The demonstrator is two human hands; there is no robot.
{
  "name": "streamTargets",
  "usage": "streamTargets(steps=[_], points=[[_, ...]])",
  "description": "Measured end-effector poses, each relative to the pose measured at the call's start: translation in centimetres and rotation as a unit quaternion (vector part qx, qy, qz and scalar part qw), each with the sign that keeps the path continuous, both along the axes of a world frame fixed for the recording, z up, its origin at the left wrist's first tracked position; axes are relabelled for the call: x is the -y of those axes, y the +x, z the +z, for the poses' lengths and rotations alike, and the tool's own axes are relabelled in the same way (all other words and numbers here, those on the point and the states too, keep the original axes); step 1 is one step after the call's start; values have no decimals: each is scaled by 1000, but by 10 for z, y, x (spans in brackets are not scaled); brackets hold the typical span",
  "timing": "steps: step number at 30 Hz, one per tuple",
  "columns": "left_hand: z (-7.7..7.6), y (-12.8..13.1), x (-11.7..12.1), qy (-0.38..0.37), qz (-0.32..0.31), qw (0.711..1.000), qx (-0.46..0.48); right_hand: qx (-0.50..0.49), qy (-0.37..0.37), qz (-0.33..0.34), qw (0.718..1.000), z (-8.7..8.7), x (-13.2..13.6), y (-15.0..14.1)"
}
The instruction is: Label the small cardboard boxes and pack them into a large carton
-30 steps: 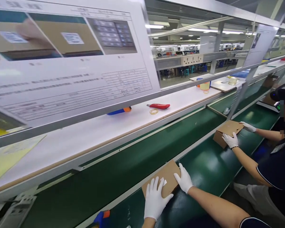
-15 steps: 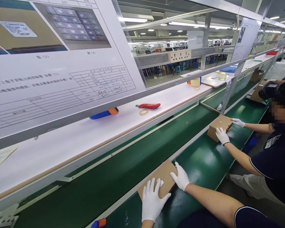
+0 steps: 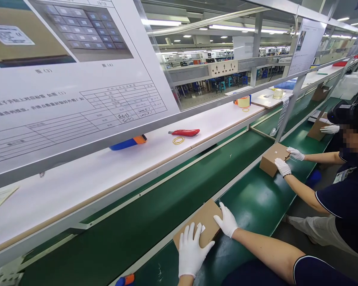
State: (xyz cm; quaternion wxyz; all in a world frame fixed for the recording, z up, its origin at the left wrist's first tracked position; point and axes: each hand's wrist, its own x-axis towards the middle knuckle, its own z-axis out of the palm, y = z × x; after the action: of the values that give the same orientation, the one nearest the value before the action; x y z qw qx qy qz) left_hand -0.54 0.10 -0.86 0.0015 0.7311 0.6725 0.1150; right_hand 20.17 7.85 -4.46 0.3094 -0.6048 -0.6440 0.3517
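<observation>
A closed brown cardboard box (image 3: 207,214) with a small white label (image 3: 201,227) lies on the green conveyor belt (image 3: 247,210), low in the centre of the view. Both of my hands wear white gloves. My left hand (image 3: 192,250) rests on the box's near left part, its fingers spread flat over the top beside the label. At the right end of the box, my right hand (image 3: 227,222) grips the edge, thumb on top and fingers along the side. The underside of the box is hidden.
A co-worker's gloved hands (image 3: 283,167) hold another cardboard box (image 3: 273,157) further along the belt. A red utility knife (image 3: 185,132) and rubber bands (image 3: 178,140) lie on the white shelf (image 3: 107,186). A metal rail (image 3: 155,123) with paper sheets crosses above.
My hands and the box stay in place. The co-worker's near hand has shifted slightly right on their box. Another gloved hand now shows at an open box further back. The view has turned slightly.
</observation>
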Motion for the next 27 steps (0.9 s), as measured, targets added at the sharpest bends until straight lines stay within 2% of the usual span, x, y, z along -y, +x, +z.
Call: streamTargets(steps=[22,27], points=[[-1,0,1,3,-2,1000,-1,0,-5,-2,1000,-1,0,0],[-5,-1,1,24,-11,1000,-5,-8,3,-1,1000,-7,-1,0]])
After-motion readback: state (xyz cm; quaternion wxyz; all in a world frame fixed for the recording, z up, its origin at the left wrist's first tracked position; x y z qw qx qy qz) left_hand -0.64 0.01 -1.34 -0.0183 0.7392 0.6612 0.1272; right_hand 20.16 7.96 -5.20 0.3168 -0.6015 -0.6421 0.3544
